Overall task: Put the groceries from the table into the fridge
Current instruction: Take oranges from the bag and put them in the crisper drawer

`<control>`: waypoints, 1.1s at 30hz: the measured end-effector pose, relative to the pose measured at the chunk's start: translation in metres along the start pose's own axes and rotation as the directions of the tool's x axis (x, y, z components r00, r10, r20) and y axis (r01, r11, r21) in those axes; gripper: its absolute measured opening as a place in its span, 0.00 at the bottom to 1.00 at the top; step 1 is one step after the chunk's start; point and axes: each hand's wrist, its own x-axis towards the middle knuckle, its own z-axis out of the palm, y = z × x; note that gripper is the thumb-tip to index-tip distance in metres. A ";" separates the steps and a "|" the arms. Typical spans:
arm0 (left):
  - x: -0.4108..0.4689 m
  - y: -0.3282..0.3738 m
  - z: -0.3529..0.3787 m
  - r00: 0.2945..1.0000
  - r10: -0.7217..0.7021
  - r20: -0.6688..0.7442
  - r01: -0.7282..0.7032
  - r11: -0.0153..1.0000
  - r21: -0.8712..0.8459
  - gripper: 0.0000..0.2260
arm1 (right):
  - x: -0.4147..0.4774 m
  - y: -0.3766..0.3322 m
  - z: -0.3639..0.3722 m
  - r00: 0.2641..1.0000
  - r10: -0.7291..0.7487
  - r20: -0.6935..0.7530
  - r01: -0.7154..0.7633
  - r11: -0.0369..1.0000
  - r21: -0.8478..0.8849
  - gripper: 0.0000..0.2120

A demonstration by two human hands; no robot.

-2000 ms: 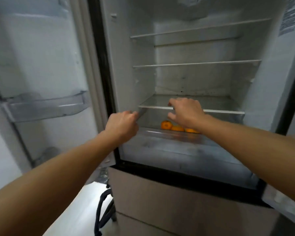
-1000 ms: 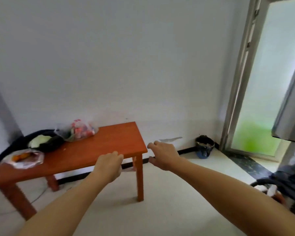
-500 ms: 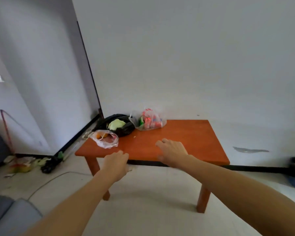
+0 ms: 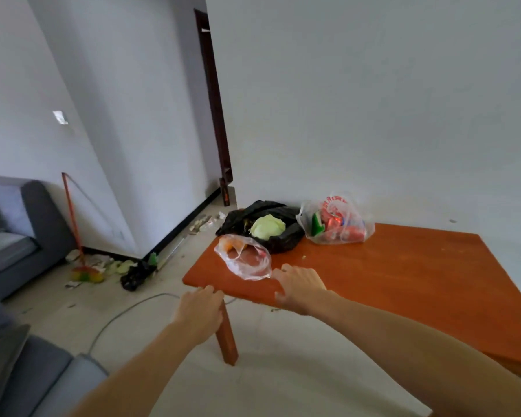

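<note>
An orange wooden table (image 4: 403,281) fills the right half of the view. On its far left corner lie a clear plastic bag with oranges (image 4: 243,256), a black bag holding a pale green cabbage (image 4: 266,225), and a clear bag of red packets (image 4: 336,224). My right hand (image 4: 298,288) hovers over the near table edge, fingers spread, just right of the orange bag and empty. Level with the table's left corner, my left hand (image 4: 200,310) hangs loosely curled and empty. The fridge is out of view.
A grey sofa (image 4: 15,236) stands at the left, with another grey cushion (image 4: 27,374) at the bottom left. A broom (image 4: 79,236), scattered litter, a small black bag (image 4: 137,275) and a cable lie on the floor. A dark doorway (image 4: 214,115) opens behind the table.
The view has turned from the open fridge to the table and come closer. Both hands left the fridge drawer and now reach toward the table's near left corner.
</note>
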 end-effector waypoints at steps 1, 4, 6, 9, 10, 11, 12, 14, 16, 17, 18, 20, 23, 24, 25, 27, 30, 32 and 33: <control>0.013 -0.014 0.007 1.000 0.016 0.005 -0.016 1.000 0.003 0.11 | 0.018 -0.004 0.007 1.000 0.009 0.013 -0.009 1.000 0.000 0.19; 0.053 -0.054 0.024 0.997 0.066 0.027 -0.066 0.998 0.012 0.11 | 0.072 -0.012 0.023 0.996 0.071 0.055 -0.070 0.998 -0.004 0.18; 0.080 -0.076 0.035 0.993 0.108 0.047 -0.109 0.994 0.028 0.11 | 0.105 -0.014 0.029 0.989 0.123 0.087 -0.123 0.992 -0.006 0.18; 0.126 -0.100 0.048 0.979 0.187 0.081 -0.192 0.979 0.073 0.11 | 0.145 -0.011 0.037 0.975 0.194 0.110 -0.196 0.981 0.009 0.16; 0.141 -0.104 0.052 0.972 0.218 0.088 -0.225 0.971 0.086 0.11 | 0.156 -0.009 0.039 0.970 0.211 0.118 -0.214 0.977 0.017 0.17; 0.157 -0.107 0.057 0.963 0.252 0.095 -0.261 0.960 0.098 0.12 | 0.166 -0.005 0.042 0.967 0.221 0.125 -0.225 0.974 0.020 0.17; 0.172 -0.108 0.063 0.952 0.289 0.100 -0.300 0.947 0.113 0.12 | 0.176 -0.001 0.045 0.965 0.227 0.129 -0.231 0.973 0.015 0.18; 0.202 -0.109 0.077 0.925 0.360 0.121 -0.375 0.916 0.141 0.15 | 0.196 0.009 0.054 0.961 0.237 0.142 -0.241 0.970 0.015 0.20; 0.232 -0.107 0.094 0.893 0.426 0.145 -0.446 0.880 0.164 0.16 | 0.217 0.019 0.065 0.955 0.245 0.165 -0.251 0.968 0.013 0.21; 0.248 -0.106 0.103 0.875 0.457 0.161 -0.481 0.859 0.177 0.17 | 0.229 0.026 0.073 0.953 0.247 0.173 -0.251 0.968 0.002 0.19; 0.264 -0.105 0.113 0.856 0.486 0.177 -0.514 0.837 0.187 0.18 | 0.242 0.033 0.083 0.953 0.244 0.181 -0.247 0.969 -0.010 0.16; 0.296 -0.102 0.131 0.815 0.538 0.213 -0.576 0.792 0.204 0.18 | 0.270 0.049 0.102 0.956 0.225 0.191 -0.225 0.974 -0.018 0.14; 0.340 -0.101 0.158 0.729 0.607 0.318 -0.678 0.704 0.211 0.18 | 0.312 0.070 0.128 0.952 0.201 0.232 -0.209 0.978 0.007 0.13; 0.352 -0.101 0.166 0.694 0.622 0.362 -0.711 0.672 0.207 0.18 | 0.324 0.075 0.136 0.947 0.192 0.259 -0.203 0.979 0.017 0.13; 0.364 -0.102 0.173 0.666 0.634 0.393 -0.736 0.645 0.207 0.19 | 0.337 0.079 0.148 0.943 0.172 0.285 -0.187 0.982 0.025 0.13; 0.392 -0.107 0.185 0.663 0.631 0.404 -0.742 0.626 0.240 0.19 | 0.359 0.088 0.169 0.936 0.108 0.336 -0.130 0.991 0.044 0.13; 0.433 -0.127 0.198 0.722 0.549 0.421 -0.677 0.687 0.266 0.20 | 0.385 0.087 0.184 0.920 0.001 0.392 -0.043 0.994 0.099 0.20; 0.456 -0.147 0.204 0.754 0.500 0.425 -0.636 0.716 0.286 0.23 | 0.404 0.079 0.192 0.911 -0.094 0.401 0.044 0.990 0.133 0.30; 0.468 -0.157 0.206 0.773 0.477 0.418 -0.611 0.736 0.290 0.25 | 0.414 0.075 0.196 0.911 -0.124 0.394 0.079 0.989 0.128 0.31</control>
